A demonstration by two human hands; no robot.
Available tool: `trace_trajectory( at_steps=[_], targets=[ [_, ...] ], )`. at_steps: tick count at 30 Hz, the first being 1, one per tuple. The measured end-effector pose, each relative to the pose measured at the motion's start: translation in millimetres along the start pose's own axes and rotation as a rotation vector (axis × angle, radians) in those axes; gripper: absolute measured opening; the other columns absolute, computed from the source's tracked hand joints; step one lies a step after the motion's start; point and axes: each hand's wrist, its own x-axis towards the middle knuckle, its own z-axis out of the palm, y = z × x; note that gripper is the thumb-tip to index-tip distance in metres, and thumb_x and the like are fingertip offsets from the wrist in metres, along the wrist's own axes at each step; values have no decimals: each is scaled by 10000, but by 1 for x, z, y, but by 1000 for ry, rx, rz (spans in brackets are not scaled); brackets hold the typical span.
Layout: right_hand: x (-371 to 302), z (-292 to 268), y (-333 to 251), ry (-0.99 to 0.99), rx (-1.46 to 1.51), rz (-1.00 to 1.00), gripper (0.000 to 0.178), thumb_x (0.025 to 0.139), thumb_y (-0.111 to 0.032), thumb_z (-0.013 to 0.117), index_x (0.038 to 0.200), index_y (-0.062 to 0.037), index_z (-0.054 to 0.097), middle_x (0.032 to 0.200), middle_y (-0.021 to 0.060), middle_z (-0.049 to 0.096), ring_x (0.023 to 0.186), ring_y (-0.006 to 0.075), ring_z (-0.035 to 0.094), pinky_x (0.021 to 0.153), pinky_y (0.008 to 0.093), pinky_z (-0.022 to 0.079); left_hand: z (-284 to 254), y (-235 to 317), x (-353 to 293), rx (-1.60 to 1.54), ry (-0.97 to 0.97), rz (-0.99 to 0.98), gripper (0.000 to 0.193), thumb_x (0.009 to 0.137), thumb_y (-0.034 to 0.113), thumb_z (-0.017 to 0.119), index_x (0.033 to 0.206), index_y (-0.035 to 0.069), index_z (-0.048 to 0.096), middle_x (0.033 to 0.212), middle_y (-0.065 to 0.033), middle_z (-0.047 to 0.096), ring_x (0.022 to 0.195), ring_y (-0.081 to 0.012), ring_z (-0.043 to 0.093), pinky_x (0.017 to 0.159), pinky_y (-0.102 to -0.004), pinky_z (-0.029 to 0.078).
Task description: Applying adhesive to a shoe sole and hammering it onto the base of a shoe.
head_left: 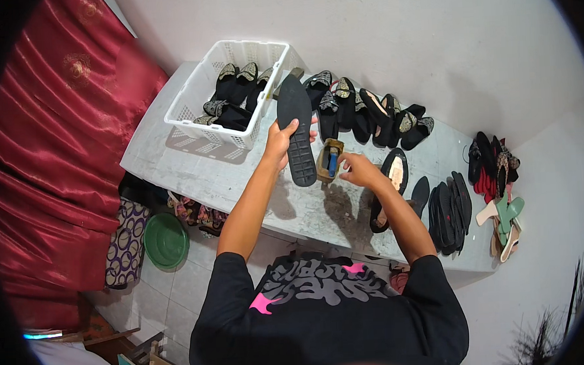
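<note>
Left hand (pixel 281 143) pinched an unattached sole (pixel 301 139), couldn't tell right hand (pixel 360 170) grip; loose soles (pixel 446 217) waited by table (pixel 444 158) right edge.

The shirt (pixel 326 333) is black, with one large print (pixel 327 280) across its front. The print is dark grey, made of thick, rounded, lettering-like shapes packed close together. A pointed, bright pink patch (pixel 264 304) sits at the print's left end; a smaller pink mark (pixel 354 268) sits on its far edge, right of its middle. Short black sleeves (pixel 224 292) flank the print, leaving both forearms (pixel 251 204) bare
</note>
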Motion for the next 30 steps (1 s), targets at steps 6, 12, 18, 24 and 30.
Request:
trace_trajectory(
  at_steps=[6,12,18,24,30],
  targets=[
    [15,47,-14,-52,-418,30,558,645,-88,733,1155,-145,513,1144,156,483,1071,365,529,811,468,507,-30,0,-17,-3,48,-65,352,946,110,474,1255,-55,437,1134,-231,615,854,-268,670,737,-365,579],
    [34,50,-6,-49,-439,7,329,677,-123,713,995,-118,627,1052,148,544,977,340,583,783,457,511,-45,11,-33,-31,40,-95,366,939,118,479,1261,-52,432,1142,-237,609,878,-285,669,756,-369,578],
    [47,42,7,94,-313,-136,235,673,-107,684,905,-70,671,903,170,605,830,363,615,750,428,506,-56,15,-45,-63,34,-114,391,929,128,486,1268,-57,419,1161,-244,597,893,-292,666,770,-367,574],
    [62,45,7,347,-88,3,210,689,-49,681,898,-32,680,925,188,625,860,364,622,768,416,503,-65,10,-50,-74,17,-131,395,926,134,486,1260,-70,428,1169,-249,592,899,-300,664,758,-366,570],
    [71,62,40,458,23,79,169,740,-73,708,905,-39,696,902,184,650,835,323,644,747,375,505,-56,2,-49,-97,-54,-217,357,937,178,507,1211,-51,481,1092,-201,633,861,-278,674,698,-344,578]
  ],
)
